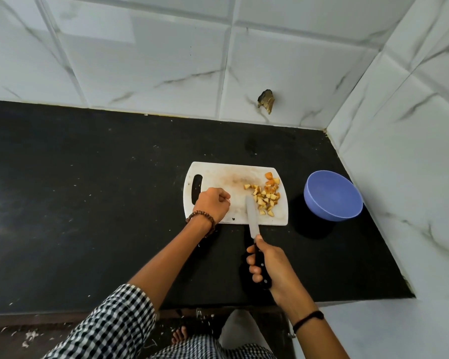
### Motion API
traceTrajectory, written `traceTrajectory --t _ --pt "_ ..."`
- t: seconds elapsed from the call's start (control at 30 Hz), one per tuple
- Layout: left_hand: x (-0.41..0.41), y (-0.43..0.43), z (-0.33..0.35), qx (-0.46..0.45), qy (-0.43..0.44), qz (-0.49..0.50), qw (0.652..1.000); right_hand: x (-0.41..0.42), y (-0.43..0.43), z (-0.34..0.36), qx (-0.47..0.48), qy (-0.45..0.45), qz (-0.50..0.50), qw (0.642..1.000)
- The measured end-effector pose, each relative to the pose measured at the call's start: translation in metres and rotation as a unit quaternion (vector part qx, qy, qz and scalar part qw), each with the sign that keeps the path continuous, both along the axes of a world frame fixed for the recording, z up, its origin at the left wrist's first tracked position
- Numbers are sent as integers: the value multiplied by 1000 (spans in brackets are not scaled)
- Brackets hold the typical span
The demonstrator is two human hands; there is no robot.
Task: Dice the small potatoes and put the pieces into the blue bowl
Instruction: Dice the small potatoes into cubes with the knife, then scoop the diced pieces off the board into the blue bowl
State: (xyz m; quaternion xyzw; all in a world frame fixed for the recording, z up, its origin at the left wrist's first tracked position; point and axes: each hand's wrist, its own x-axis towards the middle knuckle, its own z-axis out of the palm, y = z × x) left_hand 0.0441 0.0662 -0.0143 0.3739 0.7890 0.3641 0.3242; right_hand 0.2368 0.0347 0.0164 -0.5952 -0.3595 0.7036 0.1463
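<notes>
A white cutting board (218, 174) lies on the black counter. Several diced potato pieces (266, 195), yellow with reddish skin, are heaped on its right part. My right hand (266, 265) grips the black handle of a knife (252, 216); the blade points away from me and its tip rests on the board just left of the pieces. My left hand (213, 204) rests on the board's left part near the handle slot, fingers curled under; whether it holds anything is hidden. The blue bowl (333, 195) stands to the right of the board, nothing visible inside.
The black counter (88, 203) runs far to the left. White tiled walls close it at the back and on the right, close behind the bowl. The counter's front edge lies just below my right hand.
</notes>
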Motion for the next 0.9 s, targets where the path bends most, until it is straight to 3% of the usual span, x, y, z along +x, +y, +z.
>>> traceTrajectory --t 0.17,0.27,0.37,0.63,0.8,0.9 --pt "-8 -4 2 3 21 0 1000 -19 2 1 151 -91 73 982" --pt "-14 -7 4 2 32 8 999 -40 13 -1 285 -223 159 919" --pt "-19 -10 7 -1 46 16 999 -60 24 -2 358 -312 213 854" --pt "-23 -5 11 -3 102 16 995 -65 45 4 403 -334 353 776" --pt "-12 17 21 31 136 -5 990 -44 91 22 461 -327 314 763" --pt "0 37 26 37 154 -69 985 -40 139 21 462 -351 321 748"
